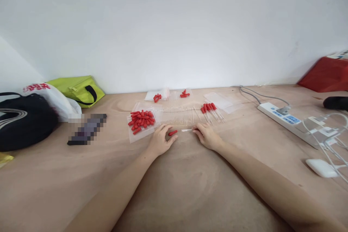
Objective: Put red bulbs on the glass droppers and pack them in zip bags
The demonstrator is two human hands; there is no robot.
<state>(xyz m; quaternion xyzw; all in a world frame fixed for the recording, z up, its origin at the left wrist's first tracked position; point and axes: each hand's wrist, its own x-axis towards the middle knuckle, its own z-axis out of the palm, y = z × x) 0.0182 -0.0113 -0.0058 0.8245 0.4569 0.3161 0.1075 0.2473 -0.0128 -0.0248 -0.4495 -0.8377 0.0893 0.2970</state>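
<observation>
Leftmost, a black bag (25, 125) lay beside a white bag (62, 104), with a green bag (77, 85) behind, near the wall (174, 32). A blurred phone (87, 130) lay nearby. Rightward lay a power strip (289, 123), white case (321, 168), black object (336, 103) and red bag (324, 76).

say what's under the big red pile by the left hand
A clear plastic bag sticks out from under the red pile; it hides the rest of what's beneath.

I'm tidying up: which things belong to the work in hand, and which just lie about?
Likely work: red bulb at left hand, clear tube in right hand, bulb heap, tube row, red-topped tubes.

Likely lying about: lime bag, power strip, white case, black bag.
</observation>
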